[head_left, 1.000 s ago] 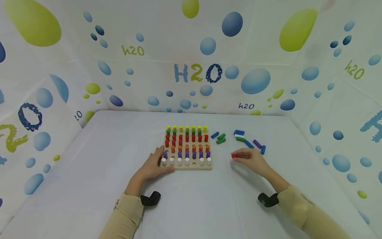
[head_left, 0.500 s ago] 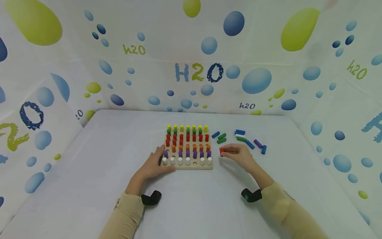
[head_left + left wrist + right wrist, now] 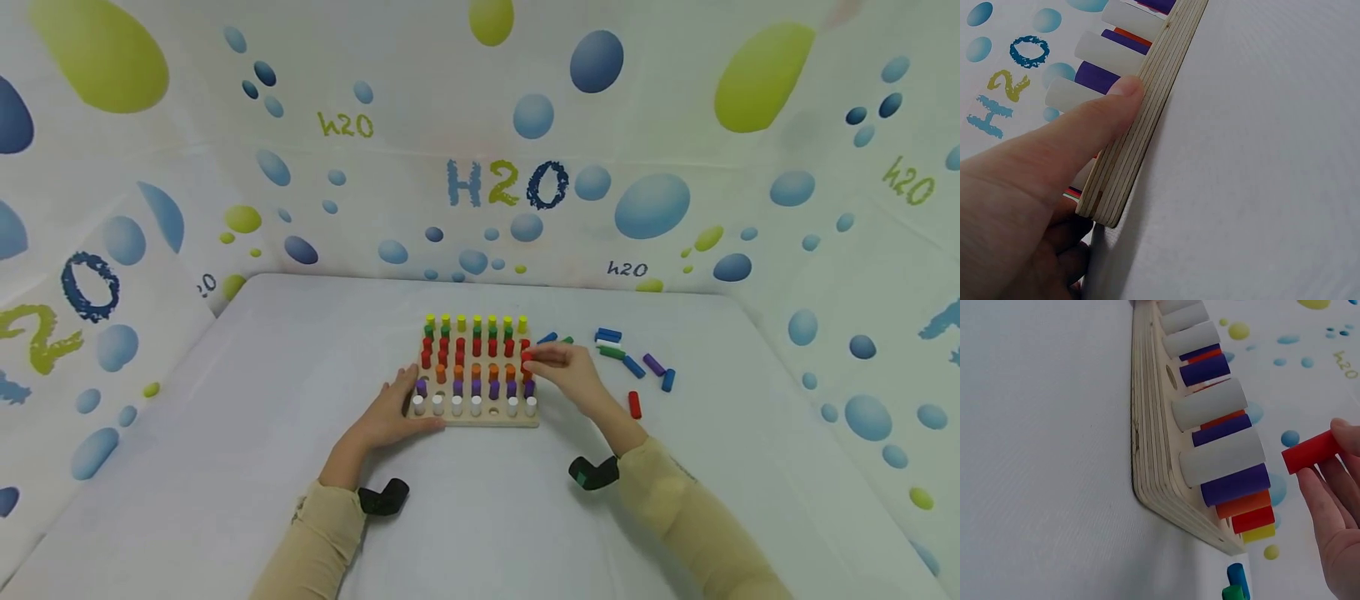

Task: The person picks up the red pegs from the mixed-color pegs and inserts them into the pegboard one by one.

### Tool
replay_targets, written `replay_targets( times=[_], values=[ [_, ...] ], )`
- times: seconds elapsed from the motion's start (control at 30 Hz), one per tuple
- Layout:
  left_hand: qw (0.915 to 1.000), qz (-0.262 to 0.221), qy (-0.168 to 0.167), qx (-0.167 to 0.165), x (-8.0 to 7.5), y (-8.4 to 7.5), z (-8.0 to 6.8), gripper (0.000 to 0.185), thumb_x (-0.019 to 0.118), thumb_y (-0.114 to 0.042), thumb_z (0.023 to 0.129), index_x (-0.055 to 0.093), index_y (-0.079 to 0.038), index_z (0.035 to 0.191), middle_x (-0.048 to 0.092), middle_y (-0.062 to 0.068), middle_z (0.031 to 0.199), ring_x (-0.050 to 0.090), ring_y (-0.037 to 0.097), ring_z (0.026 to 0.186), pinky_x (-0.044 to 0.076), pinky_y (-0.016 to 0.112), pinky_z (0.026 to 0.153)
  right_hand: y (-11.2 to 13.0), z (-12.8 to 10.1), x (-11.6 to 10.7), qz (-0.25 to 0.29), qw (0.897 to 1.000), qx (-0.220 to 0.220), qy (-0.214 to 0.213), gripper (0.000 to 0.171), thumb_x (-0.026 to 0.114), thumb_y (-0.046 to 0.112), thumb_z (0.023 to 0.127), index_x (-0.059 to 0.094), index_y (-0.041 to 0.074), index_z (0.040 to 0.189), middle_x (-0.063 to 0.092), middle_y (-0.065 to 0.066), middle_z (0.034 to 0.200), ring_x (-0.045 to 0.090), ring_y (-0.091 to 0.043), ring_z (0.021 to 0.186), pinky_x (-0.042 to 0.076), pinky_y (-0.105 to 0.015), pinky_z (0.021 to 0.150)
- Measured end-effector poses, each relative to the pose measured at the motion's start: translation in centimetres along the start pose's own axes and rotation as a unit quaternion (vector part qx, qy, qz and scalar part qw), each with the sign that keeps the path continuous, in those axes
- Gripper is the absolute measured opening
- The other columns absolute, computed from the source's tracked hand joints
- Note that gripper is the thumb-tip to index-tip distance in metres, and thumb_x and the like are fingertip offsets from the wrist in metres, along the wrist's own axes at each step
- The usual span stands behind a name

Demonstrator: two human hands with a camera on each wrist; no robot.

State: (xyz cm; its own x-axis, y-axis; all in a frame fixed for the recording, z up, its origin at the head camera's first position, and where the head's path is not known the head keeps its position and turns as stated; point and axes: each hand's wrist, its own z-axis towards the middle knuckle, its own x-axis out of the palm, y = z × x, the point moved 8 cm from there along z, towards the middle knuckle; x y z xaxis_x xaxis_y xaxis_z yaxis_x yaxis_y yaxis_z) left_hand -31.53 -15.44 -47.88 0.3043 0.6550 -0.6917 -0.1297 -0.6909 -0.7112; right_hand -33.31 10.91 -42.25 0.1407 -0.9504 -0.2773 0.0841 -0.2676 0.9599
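Observation:
A wooden pegboard (image 3: 480, 423) stands on the table, bearing rows of white, purple, orange, red, green and yellow pegs. My left hand (image 3: 390, 412) grips its front left corner. In the left wrist view the thumb (image 3: 1094, 122) lies on the front edge while the other fingers bend at the side, partly hidden. Above the right side of the board, my right hand (image 3: 573, 375) pinches a red peg (image 3: 1311, 452) between thumb and fingertips. That peg hangs clear of the pegs below it in the right wrist view. An uncovered hole (image 3: 1171, 377) shows in the white row.
Loose pegs lie right of the board: a red peg (image 3: 635, 405), a purple peg (image 3: 654, 364), a white peg (image 3: 608, 343), a green peg (image 3: 612, 353) and several blue ones (image 3: 633, 367). Others behind my right hand are partly covered. A patterned white backdrop (image 3: 420, 200) rises behind the table.
My right hand has carried the red peg leftward from the loose pegs to above the board's right side. Another red peg on the table has come into sight. My left hand stays at the corner.

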Motion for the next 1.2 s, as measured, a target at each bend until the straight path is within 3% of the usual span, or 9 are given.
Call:
replay_targets(
  times=[0.67, 1.2],
  values=[
    [1.0, 0.003, -0.001, 0.002, -0.1, 0.1, 0.0, 0.111, 0.072, -0.056, 0.068, 0.01, -0.007, 0.147, 0.008, 0.015, 0.151, 0.002, 0.033, 0.138, 0.004, 0.051, 0.11, 1.0, 3.0, 3.9, 0.02, 1.0, 0.009, 0.001, 0.032, 0.067, 0.017, 0.085, 0.062, 0.0, 0.111, 0.064, -0.015, 0.108, 0.062, -0.025, 0.097, 0.051, -0.031, 0.083],
    [1.0, 0.003, 0.002, 0.001, -0.1, -0.2, -0.1, 0.109, 0.071, -0.055, 0.07, 0.011, -0.007, 0.147, 0.009, 0.014, 0.152, 0.002, 0.031, 0.138, 0.003, 0.048, 0.11, 1.0, 4.7, 5.9, -0.017, 1.0, -0.002, 0.002, 0.023, 0.067, 0.015, 0.084, 0.065, 0.004, 0.104, 0.067, -0.009, 0.101, 0.063, -0.021, 0.094, 0.052, -0.029, 0.08]
  ],
)
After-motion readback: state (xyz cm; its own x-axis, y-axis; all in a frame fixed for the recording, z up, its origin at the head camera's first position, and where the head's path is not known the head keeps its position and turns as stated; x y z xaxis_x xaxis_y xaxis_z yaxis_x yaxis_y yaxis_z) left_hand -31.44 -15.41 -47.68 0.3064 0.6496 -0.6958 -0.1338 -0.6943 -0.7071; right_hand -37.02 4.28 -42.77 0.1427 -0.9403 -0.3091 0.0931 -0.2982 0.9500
